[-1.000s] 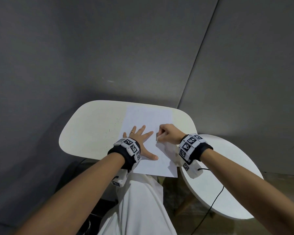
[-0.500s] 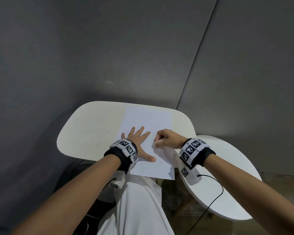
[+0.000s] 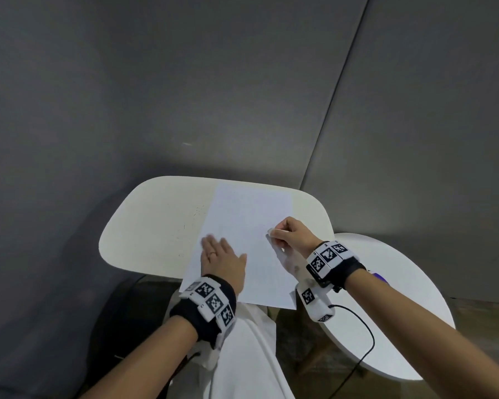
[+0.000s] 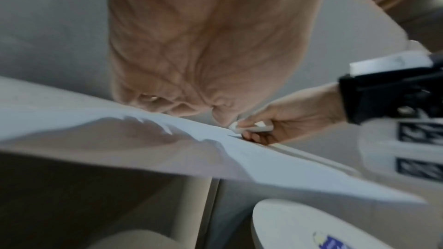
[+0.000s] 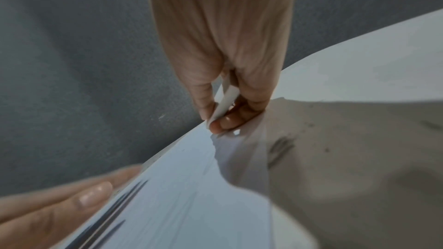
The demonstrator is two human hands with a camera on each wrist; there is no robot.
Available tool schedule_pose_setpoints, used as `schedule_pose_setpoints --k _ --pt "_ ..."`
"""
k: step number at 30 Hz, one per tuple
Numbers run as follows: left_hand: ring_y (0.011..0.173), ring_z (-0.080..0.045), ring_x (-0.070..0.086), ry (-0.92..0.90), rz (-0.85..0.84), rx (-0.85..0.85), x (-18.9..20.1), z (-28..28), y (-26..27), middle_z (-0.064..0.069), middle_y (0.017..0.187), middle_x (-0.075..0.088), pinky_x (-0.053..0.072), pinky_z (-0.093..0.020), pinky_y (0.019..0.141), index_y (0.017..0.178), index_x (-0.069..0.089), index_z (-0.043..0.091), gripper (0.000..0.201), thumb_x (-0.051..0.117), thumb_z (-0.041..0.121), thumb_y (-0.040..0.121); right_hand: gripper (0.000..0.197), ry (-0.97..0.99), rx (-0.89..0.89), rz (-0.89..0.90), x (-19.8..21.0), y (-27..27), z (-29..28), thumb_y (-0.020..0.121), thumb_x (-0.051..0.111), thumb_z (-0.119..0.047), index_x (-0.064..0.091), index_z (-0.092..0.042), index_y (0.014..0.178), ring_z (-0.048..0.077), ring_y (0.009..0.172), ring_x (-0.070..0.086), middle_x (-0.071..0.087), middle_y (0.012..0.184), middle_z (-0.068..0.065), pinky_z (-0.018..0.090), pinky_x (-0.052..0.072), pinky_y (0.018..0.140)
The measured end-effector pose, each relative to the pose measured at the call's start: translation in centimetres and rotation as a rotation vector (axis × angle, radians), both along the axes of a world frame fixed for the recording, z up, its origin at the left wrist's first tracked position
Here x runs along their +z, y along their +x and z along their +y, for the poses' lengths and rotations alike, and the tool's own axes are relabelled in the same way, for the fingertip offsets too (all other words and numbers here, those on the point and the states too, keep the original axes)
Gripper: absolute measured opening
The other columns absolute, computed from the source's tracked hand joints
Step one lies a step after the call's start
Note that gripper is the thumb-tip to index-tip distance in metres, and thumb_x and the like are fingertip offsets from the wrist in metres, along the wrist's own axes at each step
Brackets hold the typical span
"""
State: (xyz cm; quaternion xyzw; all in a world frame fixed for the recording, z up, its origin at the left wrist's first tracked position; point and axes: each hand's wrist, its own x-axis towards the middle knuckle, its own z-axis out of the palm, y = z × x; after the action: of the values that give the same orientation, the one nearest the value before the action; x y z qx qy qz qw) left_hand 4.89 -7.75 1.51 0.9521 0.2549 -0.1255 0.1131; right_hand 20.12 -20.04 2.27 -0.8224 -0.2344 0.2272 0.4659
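A white sheet of paper (image 3: 248,220) lies on the white table (image 3: 156,226), its near edge hanging over the table's rim. My left hand (image 3: 221,257) rests flat on the sheet's near left part, fingers straight and together. My right hand (image 3: 293,233) is at the sheet's right edge and pinches a small white block, like an eraser (image 3: 271,232), between thumb and fingers. The right wrist view shows the eraser (image 5: 226,101) with its tip down on the paper (image 5: 179,196). In the left wrist view, the eraser (image 4: 251,127) touches the sheet (image 4: 263,162) beyond my left palm (image 4: 203,44).
A round white side table (image 3: 401,312) stands lower at the right, with a small purple-and-white item (image 3: 378,275) on it. A black cable (image 3: 366,341) hangs from my right wrist unit. My white-clad lap (image 3: 242,355) is below the sheet. A grey wall stands behind the table.
My left hand has slid back toward the sheet's near left, and its spread fingers have come together. My right hand stays at the right edge with the eraser, shifting only slightly.
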Motion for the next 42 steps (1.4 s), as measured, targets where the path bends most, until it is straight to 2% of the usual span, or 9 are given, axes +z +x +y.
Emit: schedule_pose_setpoints --k 5,7,11,15,19,23,34,39,42 --pt "0.146 -0.019 -0.017 -0.151 -0.070 -0.731 -0.2 -0.2 -0.4 0.003 0.161 -0.015 -0.004 -0.045 0.117 0.155 0.001 0.023 0.053 0.018 0.035 0.106 0.037 -0.028 0.078 -0.007 0.2 0.2 -0.1 0.085 0.059 -0.012 0.048 0.007 0.054 0.024 0.054 0.038 0.045 0.059 0.017 0.025 0.033 0.050" --pt "0.146 -0.029 -0.017 -0.016 0.045 -0.572 -1.2 1.3 -0.3 0.000 0.160 -0.020 0.001 -0.051 0.117 0.155 0.003 0.024 0.054 0.023 0.034 0.105 0.037 -0.024 0.093 -0.007 0.4 0.2 -0.4 0.085 0.059 -0.013 0.046 0.008 0.056 0.025 0.057 0.037 0.044 0.059 0.017 0.028 0.032 0.054" --pt "0.146 -0.040 -0.010 -0.051 0.106 0.153 1.1 3.6 0.1 -0.020 0.159 -0.011 0.004 -0.048 0.119 0.153 0.003 0.005 0.065 0.026 0.041 0.103 0.026 0.012 0.065 0.048 0.7 -0.3 -0.7 0.082 0.065 -0.013 0.050 -0.002 0.064 0.022 0.057 0.039 0.047 0.065 0.015 0.029 0.034 0.059" --pt "0.149 -0.025 -0.003 -0.077 -0.141 -0.311 2.7 3.0 1.9 -0.009 0.162 -0.002 0.006 -0.042 0.120 0.153 0.009 0.008 0.070 0.041 0.041 0.100 0.021 0.034 0.074 0.079 1.8 -0.6 -1.3 0.077 0.071 -0.007 0.057 0.007 0.069 0.021 0.056 0.043 0.051 0.065 0.017 0.021 0.040 0.052" --pt "0.149 -0.023 -0.003 -0.172 -0.057 -0.507 2.3 2.1 4.1 -0.002 0.162 -0.002 0.008 -0.044 0.120 0.155 0.009 0.015 0.091 0.056 0.057 0.088 0.017 -0.144 0.118 -0.113 2.6 -0.5 -1.5 0.069 0.075 -0.005 0.060 -0.012 0.067 0.014 0.058 0.062 0.066 0.065 0.006 0.022 0.048 0.060" --pt "0.148 -0.027 -0.012 -0.157 0.032 -0.493 0.8 1.4 5.1 0.003 0.161 -0.013 0.003 -0.052 0.117 0.154 -0.003 0.023 0.106 0.057 0.069 0.080 0.023 -0.216 0.193 -0.260 1.9 -1.4 -1.6 0.074 0.067 -0.003 0.050 -0.017 0.068 0.021 0.081 0.064 0.070 0.087 0.010 0.027 0.048 0.069" --pt "0.148 -0.028 -0.011 -0.152 -0.001 -0.484 0.0 1.3 5.2 0.006 0.161 -0.013 0.003 -0.054 0.116 0.154 -0.002 0.027 0.109 0.058 0.072 0.076 0.019 -0.334 0.391 -0.191 2.4 -2.0 -0.9 0.075 0.068 -0.006 0.053 -0.017 0.072 0.014 0.072 0.056 0.064 0.082 0.003 0.020 0.043 0.063" --pt "0.148 -0.027 -0.011 -0.147 0.010 -0.485 0.0 1.4 5.3 0.006 0.161 -0.014 0.003 -0.055 0.116 0.154 -0.003 0.026 0.110 0.057 0.073 0.076 0.024 -0.279 0.175 -0.308 2.8 -0.9 -0.5 0.075 0.069 -0.005 0.047 -0.014 0.067 0.017 0.073 0.053 0.061 0.073 -0.001 0.023 0.040 0.060" --pt "0.148 -0.027 -0.012 -0.160 -0.004 -0.480 0.1 1.4 5.2 0.006 0.161 -0.014 0.002 -0.055 0.115 0.154 -0.003 0.027 0.110 0.059 0.073 0.075 0.013 -0.421 0.406 -0.185 3.0 -1.6 -0.6 0.075 0.071 -0.012 0.059 -0.015 0.072 0.015 0.075 0.060 0.067 0.080 0.002 0.021 0.047 0.068"
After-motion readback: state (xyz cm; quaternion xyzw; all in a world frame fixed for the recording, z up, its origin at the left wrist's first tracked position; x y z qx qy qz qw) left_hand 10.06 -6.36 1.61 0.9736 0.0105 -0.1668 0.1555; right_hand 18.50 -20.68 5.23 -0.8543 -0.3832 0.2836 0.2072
